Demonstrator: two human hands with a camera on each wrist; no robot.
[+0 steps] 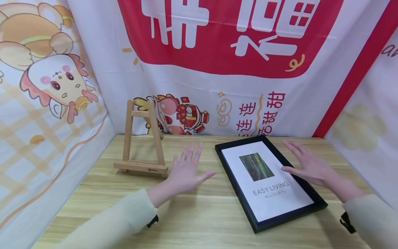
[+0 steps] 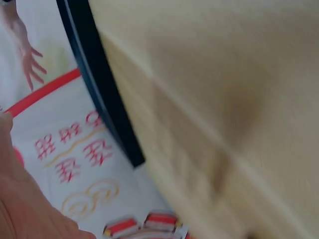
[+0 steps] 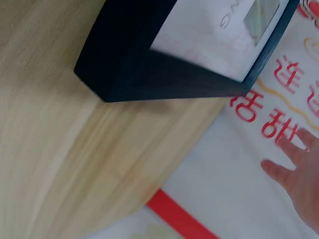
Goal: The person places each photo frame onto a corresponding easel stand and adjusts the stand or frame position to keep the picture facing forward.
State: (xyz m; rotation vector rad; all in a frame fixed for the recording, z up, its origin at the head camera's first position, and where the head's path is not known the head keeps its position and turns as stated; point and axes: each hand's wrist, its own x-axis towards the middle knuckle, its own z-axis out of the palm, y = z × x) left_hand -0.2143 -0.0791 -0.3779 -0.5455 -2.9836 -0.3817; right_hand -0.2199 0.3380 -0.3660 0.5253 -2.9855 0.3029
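A black picture frame [image 1: 230,181] with a white "EASY LIVING" insert lies flat on the wooden table, turned at an angle. To its left stands a small wooden easel [image 1: 141,166] with a ledge along its front. My left hand [image 1: 185,173] hovers between the two, fingers spread, holding nothing. Over the frame's right edge is my right hand [image 1: 311,167], also spread, its thumb overlapping the insert in the head view. In the right wrist view the right hand [image 3: 304,179] appears apart from the frame [image 3: 164,82].
The light wood table [image 1: 205,214] meets a printed cloth backdrop [image 1: 199,79] behind the easel and frame. Cloth walls rise on the left [image 1: 56,138] and the right [image 1: 367,114]. A dark band [image 1: 347,222] shows at the right sleeve.
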